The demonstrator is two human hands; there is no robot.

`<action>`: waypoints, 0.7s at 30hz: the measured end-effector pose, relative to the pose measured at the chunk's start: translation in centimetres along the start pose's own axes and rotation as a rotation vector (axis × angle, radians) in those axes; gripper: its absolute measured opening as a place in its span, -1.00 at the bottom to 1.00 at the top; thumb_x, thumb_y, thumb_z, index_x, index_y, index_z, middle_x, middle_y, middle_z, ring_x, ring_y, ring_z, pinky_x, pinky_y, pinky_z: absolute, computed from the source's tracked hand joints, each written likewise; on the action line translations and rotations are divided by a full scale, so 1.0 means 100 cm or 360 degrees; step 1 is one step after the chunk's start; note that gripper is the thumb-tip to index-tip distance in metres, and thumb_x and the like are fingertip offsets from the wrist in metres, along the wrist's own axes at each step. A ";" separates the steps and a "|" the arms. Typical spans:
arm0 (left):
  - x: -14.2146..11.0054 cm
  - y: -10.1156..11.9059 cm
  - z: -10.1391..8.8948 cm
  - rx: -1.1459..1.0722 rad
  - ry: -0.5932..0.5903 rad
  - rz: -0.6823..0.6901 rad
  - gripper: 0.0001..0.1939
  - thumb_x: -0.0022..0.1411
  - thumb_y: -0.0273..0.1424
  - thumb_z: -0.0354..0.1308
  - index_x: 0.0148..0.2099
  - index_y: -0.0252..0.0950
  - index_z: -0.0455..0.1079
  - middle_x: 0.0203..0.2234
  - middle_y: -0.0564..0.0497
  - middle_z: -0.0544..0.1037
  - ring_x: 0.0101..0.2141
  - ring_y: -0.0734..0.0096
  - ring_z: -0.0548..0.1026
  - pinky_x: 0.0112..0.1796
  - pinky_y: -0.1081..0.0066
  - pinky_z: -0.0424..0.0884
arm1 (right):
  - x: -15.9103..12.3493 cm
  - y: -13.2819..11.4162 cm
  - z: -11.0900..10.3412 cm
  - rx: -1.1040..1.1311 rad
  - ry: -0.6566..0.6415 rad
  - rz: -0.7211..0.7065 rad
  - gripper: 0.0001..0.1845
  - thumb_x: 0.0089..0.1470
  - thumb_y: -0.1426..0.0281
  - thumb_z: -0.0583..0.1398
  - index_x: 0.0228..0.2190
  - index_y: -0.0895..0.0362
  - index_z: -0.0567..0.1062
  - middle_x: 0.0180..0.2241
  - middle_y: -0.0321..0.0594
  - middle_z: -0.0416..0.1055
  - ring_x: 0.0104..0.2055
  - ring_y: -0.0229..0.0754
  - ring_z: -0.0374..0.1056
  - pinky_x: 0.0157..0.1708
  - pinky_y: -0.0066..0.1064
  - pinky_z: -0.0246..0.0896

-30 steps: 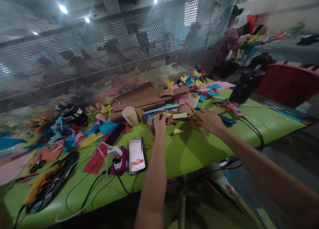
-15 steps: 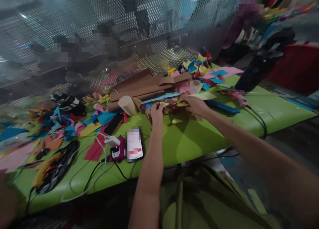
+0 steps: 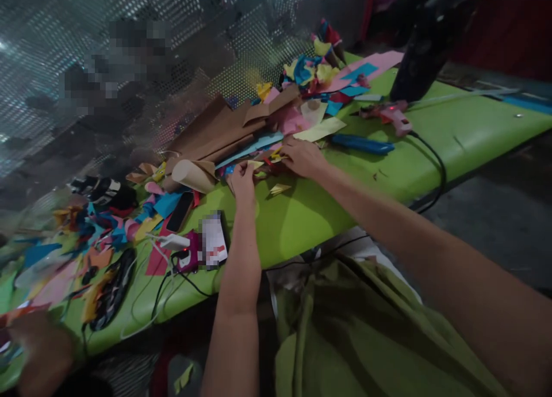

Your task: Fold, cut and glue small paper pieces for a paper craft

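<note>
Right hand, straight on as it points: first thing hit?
Right hand likely meets the light blue paper strip first, then the brown paper behind it; depth is unclear.

Dim light shadows the table [image 3: 297, 230]; edges blur.

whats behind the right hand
Just beyond the right hand lies a pale yellow paper strip, with pink paper farther back. Whatever the hand itself covers cannot be seen.

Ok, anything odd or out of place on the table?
Yes: the pink plastic glue gun lies directly on the glossy green table, red light lit, near a pale yellow paper strip; odd, as it may be hot.
</note>
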State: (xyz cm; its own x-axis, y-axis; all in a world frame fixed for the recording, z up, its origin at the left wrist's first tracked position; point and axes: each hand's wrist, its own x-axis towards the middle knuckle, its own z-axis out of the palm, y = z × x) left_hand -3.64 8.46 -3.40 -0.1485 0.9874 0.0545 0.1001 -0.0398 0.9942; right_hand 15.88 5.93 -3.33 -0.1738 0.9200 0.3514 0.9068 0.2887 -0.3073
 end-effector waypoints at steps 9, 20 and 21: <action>0.000 0.002 0.002 0.0001 -0.0018 0.0020 -0.90 0.20 -0.41 0.20 -0.22 -0.29 0.42 -0.54 0.12 0.48 -0.63 0.59 0.35 -0.55 0.55 0.33 | 0.001 -0.001 0.000 -0.0007 -0.0011 -0.0010 -0.68 0.23 0.42 0.07 -0.09 0.19 0.55 -0.05 0.04 0.47 0.01 0.07 0.31 -0.10 -0.18 0.15; 0.002 -0.006 0.006 0.0182 0.0043 0.0183 -0.98 0.22 -0.44 0.17 -0.26 -0.27 0.41 -0.50 0.08 0.48 -0.47 0.45 0.46 -0.43 0.49 0.40 | -0.002 -0.001 0.002 -0.0021 0.0043 -0.0039 -0.72 0.21 0.42 0.08 -0.19 0.16 0.58 -0.13 0.04 0.51 -0.09 0.05 0.35 -0.17 -0.19 0.16; 0.002 -0.006 0.007 0.0192 0.0045 0.0192 -0.99 0.21 -0.45 0.18 -0.27 -0.27 0.41 -0.49 0.08 0.48 -0.46 0.44 0.47 -0.42 0.48 0.41 | -0.002 0.000 0.003 -0.0018 0.0055 -0.0049 -0.73 0.21 0.42 0.09 -0.20 0.15 0.58 -0.14 0.02 0.51 -0.10 0.04 0.35 -0.17 -0.20 0.17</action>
State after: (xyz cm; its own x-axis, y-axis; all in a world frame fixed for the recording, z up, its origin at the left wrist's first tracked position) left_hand -3.04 8.74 -4.09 -0.1558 0.9718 0.1772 0.2359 -0.1376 0.9620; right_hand 15.82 5.84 -3.69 -0.1882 0.9010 0.3910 0.9056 0.3132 -0.2859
